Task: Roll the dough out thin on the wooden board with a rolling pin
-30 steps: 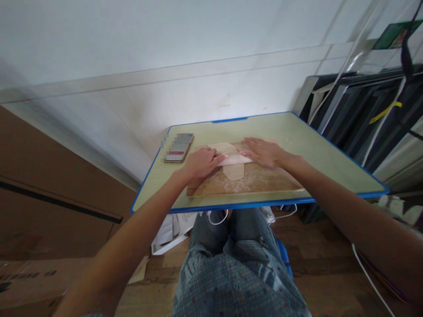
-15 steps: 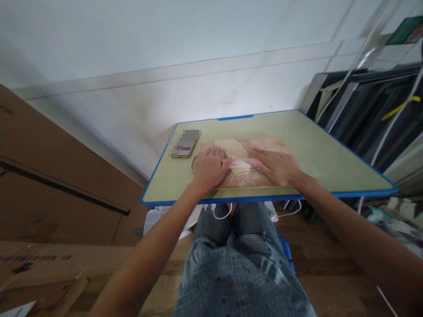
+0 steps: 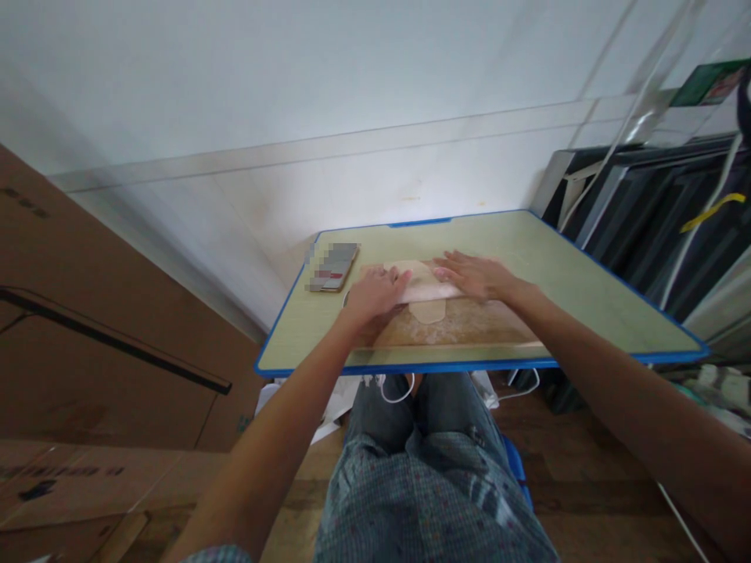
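Left hand bent over the rolling pin, closure indeterminable; right hand flat, unclenched, fingers extended. Pin crosses dough on board near front edge of table.

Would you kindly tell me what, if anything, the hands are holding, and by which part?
The left hand and right hand lie over opposite ends of the rolling pin, its middle bare across the dough; whether either grips it cannot be told.
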Available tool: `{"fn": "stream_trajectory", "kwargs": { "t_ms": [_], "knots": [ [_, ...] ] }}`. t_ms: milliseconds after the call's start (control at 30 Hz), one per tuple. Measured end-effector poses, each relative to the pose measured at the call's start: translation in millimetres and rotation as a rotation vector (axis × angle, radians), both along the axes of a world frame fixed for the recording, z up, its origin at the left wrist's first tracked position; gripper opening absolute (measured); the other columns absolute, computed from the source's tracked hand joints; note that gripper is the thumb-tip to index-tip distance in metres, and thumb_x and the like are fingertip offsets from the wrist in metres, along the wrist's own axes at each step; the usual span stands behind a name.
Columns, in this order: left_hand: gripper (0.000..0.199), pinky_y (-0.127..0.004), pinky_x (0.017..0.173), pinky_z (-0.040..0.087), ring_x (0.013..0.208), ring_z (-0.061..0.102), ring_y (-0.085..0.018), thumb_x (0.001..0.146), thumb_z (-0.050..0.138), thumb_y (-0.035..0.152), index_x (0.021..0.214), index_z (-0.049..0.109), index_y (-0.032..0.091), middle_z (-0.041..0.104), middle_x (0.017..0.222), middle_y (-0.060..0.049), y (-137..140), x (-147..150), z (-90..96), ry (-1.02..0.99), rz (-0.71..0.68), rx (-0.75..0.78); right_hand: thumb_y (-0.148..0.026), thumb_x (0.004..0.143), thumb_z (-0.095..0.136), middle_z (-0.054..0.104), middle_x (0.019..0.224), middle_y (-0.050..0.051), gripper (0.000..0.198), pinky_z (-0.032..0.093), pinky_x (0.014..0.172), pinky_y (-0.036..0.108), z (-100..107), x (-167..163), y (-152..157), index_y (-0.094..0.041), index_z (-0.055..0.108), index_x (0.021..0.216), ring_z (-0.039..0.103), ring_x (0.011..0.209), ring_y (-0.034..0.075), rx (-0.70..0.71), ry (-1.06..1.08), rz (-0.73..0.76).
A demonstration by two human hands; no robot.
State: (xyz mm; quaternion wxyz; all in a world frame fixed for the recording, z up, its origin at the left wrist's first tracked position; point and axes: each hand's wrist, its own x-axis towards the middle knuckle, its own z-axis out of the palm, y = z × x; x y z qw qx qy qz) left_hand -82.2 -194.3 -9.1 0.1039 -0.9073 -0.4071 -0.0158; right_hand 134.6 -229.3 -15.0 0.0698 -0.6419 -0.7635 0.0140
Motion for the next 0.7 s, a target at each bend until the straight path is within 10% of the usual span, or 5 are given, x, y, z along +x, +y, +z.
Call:
{"fn": "stream_trajectory", "kwargs": {
  "t_ms": [133, 467, 700],
  "knots": [
    [0.039, -0.039, 0.1, 0.039, 0.125, 0.049, -0.023, 0.098, 0.028, 0.035, 0.129, 0.048, 0.021, 0.052, 0.136, -0.013, 8, -1, -1.5, -0.032, -0.004, -0.04, -0.055, 0.094, 0.014, 0.04, 0.146, 0.009, 0.066, 0.032, 0.107, 0.048, 0, -2, -1, -0.019, 0.039, 0.142, 0.032, 0.136, 0.025, -0.026, 0.014, -0.007],
    [0.054, -0.037, 0.099, 0.04, 0.113, 0.057, -0.023, 0.097, 0.021, 0.048, 0.122, 0.053, 0.012, 0.063, 0.122, -0.012, -73, -18, -9.8, -0.222, 0.105, 0.037, -0.055, 0.094, 0.018, 0.041, 0.145, 0.012, 0.063, 0.037, 0.103, 0.046, -17, -23, -92, -0.018, 0.047, 0.137, 0.039, 0.132, 0.028, 0.265, -0.006, 0.029],
    [0.058, -0.042, 0.102, 0.036, 0.127, 0.045, -0.028, 0.096, 0.02, 0.05, 0.118, 0.057, 0.011, 0.057, 0.128, -0.016, -42, -5, -8.2, -0.204, 0.119, 0.132, -0.055, 0.095, 0.015, 0.048, 0.14, 0.012, 0.063, 0.036, 0.102, 0.049, -14, -15, -53, -0.021, 0.051, 0.134, 0.044, 0.128, 0.029, 0.169, -0.012, -0.047]
  ]
}}
